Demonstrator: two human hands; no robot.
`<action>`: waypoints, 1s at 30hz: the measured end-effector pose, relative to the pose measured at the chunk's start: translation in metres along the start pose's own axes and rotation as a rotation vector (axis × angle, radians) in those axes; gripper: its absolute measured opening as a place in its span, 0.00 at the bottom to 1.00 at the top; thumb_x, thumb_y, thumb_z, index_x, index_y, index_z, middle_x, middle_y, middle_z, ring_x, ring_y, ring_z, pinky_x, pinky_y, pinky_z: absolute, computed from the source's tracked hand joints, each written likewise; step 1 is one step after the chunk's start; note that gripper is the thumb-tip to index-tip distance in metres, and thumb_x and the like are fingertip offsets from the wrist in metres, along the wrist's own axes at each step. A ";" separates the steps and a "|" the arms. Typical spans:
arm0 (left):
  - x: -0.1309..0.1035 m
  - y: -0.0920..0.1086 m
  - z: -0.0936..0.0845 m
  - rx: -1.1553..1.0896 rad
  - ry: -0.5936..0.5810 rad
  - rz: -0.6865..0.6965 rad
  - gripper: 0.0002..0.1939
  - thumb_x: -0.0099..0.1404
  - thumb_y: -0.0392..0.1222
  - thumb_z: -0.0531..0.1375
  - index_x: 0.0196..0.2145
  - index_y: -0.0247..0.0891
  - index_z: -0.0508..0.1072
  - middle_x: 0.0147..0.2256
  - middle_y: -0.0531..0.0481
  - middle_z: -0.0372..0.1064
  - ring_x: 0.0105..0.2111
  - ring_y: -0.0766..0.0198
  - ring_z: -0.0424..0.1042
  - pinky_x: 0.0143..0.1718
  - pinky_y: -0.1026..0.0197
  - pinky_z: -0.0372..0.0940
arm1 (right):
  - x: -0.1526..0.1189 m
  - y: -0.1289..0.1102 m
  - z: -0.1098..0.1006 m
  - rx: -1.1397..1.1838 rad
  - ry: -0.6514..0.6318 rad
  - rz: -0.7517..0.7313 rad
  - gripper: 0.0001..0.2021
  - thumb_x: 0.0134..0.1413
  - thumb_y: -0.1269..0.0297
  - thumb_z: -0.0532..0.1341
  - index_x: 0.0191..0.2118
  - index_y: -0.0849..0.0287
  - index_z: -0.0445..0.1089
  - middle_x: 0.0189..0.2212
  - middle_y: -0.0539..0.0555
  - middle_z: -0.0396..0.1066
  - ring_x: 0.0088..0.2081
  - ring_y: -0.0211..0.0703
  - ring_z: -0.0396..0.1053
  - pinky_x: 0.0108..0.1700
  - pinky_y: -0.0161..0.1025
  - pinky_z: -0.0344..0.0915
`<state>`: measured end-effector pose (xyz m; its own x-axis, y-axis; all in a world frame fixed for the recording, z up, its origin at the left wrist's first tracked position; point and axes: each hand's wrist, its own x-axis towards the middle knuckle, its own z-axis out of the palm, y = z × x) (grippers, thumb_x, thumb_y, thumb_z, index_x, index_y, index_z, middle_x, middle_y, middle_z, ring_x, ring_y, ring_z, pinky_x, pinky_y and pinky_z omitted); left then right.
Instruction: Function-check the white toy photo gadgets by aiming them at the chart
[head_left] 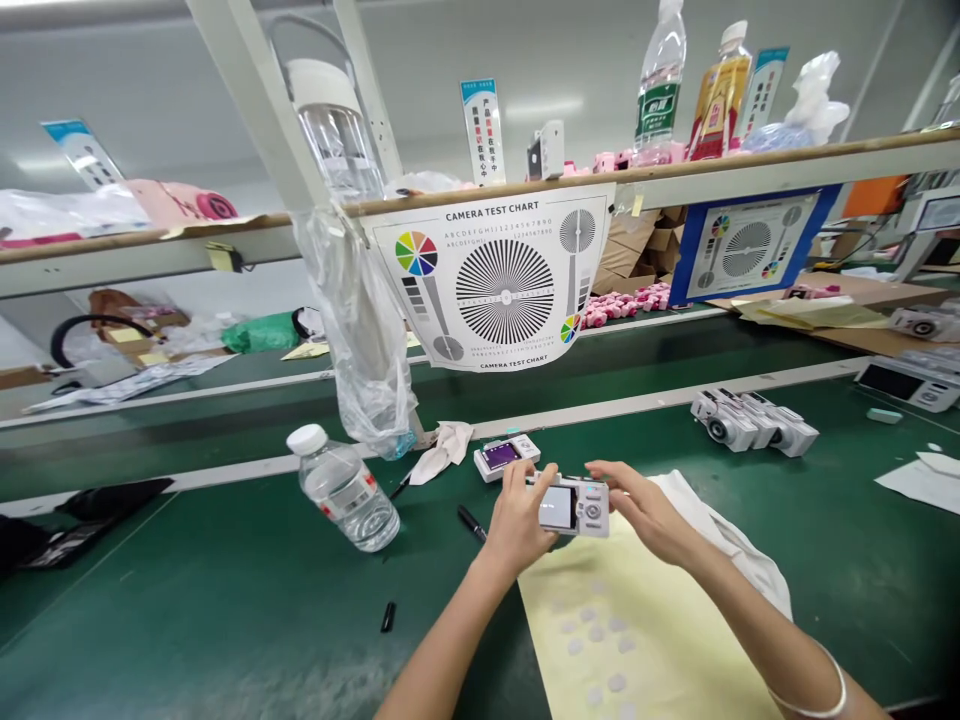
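Note:
A white digital camera (pixel 592 510) is held above the bench, its lit screen and round button pad facing me. My left hand (pixel 521 515) grips the camera's left end, thumb and fingers closed around it. At the camera's upper right corner is my right hand (pixel 649 510), its fingers stretched out and apart; whether they touch the camera I cannot tell. Just behind lies a second camera (pixel 506 457) with a purple screen. Beneath my hands a yellow sheet (pixel 667 630) carries several small pale round pieces (pixel 596 633).
A water bottle (pixel 345 490) leans at the left, near a black marker (pixel 471 522) and its cap (pixel 388 616). Several white cameras (pixel 752 420) stand at the right. A test chart (pixel 495 285) hangs from the shelf ahead. A white cloth (pixel 739 545) lies beside the sheet.

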<state>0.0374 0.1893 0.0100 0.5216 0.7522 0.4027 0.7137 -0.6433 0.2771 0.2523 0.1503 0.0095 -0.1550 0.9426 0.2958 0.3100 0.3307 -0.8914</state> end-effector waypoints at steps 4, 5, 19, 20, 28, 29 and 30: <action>-0.039 0.019 -0.014 -0.052 0.202 0.018 0.42 0.49 0.30 0.62 0.59 0.43 0.50 0.49 0.41 0.58 0.52 0.48 0.61 0.53 0.45 0.64 | -0.024 -0.019 0.026 -0.042 0.075 -0.157 0.28 0.61 0.38 0.49 0.48 0.55 0.72 0.47 0.61 0.69 0.49 0.54 0.69 0.47 0.48 0.67; -0.047 0.025 -0.017 -0.063 0.247 0.024 0.44 0.49 0.30 0.62 0.60 0.44 0.47 0.49 0.41 0.58 0.52 0.49 0.61 0.53 0.45 0.65 | -0.029 -0.022 0.032 -0.039 0.104 -0.187 0.28 0.60 0.37 0.48 0.47 0.55 0.72 0.46 0.61 0.70 0.48 0.54 0.69 0.47 0.48 0.67; -0.107 0.049 -0.028 -0.172 0.572 -0.058 0.45 0.58 0.37 0.64 0.64 0.46 0.41 0.60 0.35 0.51 0.60 0.46 0.59 0.55 0.41 0.65 | -0.060 -0.037 0.075 0.277 0.347 0.051 0.23 0.51 0.37 0.59 0.35 0.54 0.72 0.34 0.57 0.77 0.34 0.53 0.76 0.36 0.46 0.74; -0.111 0.048 -0.024 -0.180 0.583 -0.101 0.47 0.58 0.42 0.66 0.65 0.46 0.39 0.61 0.34 0.49 0.61 0.44 0.58 0.55 0.40 0.64 | -0.059 -0.035 0.078 0.325 0.351 0.118 0.23 0.52 0.37 0.58 0.35 0.54 0.70 0.27 0.54 0.75 0.25 0.49 0.74 0.26 0.43 0.73; -0.142 0.047 0.065 -0.135 -0.053 -0.170 0.48 0.48 0.63 0.68 0.61 0.38 0.59 0.60 0.29 0.60 0.60 0.32 0.59 0.59 0.32 0.60 | -0.070 -0.009 0.070 0.614 0.509 0.385 0.25 0.49 0.34 0.59 0.33 0.54 0.63 0.13 0.41 0.61 0.10 0.32 0.57 0.10 0.27 0.56; -0.143 0.046 0.077 -0.086 -0.173 -0.155 0.42 0.51 0.62 0.66 0.59 0.41 0.63 0.60 0.32 0.61 0.60 0.32 0.60 0.59 0.31 0.59 | -0.072 -0.007 0.065 0.630 0.533 0.384 0.26 0.48 0.34 0.59 0.33 0.54 0.63 0.14 0.41 0.62 0.11 0.31 0.57 0.10 0.27 0.56; -0.142 0.046 0.088 -0.073 -0.225 -0.145 0.36 0.54 0.60 0.65 0.57 0.44 0.67 0.59 0.35 0.64 0.59 0.32 0.62 0.58 0.29 0.59 | -0.073 -0.005 0.059 0.642 0.554 0.383 0.26 0.48 0.34 0.60 0.32 0.54 0.63 0.14 0.41 0.62 0.11 0.31 0.57 0.10 0.26 0.55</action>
<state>0.0367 0.0655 -0.1112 0.5130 0.8446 0.1530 0.7572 -0.5293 0.3828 0.2064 0.0768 -0.0277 0.3720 0.9245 -0.0833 -0.3564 0.0594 -0.9324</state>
